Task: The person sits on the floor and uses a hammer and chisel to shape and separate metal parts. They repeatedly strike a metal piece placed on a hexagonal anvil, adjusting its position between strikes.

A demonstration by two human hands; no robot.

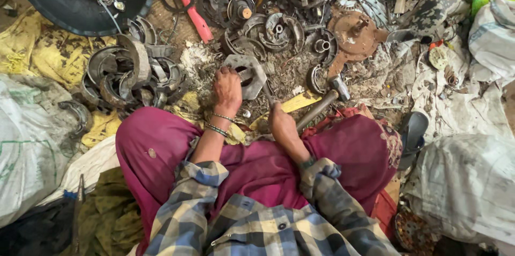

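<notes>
Grey metal plate (245, 75), angular with a central hole, lies on the littered floor (289, 73) before the knees; left hand (227, 90) presses down on its near edge. Right hand (281, 123) is clenched around a hammer (322, 103), its head just right of the plate. Curved scrap shoes (126, 73) are heaped at left.

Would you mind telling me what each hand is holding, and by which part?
The left hand grips the grey metal casting by its near-left edge. The right hand holds a thin tool by its lower end; the hammer lies unheld.
</notes>
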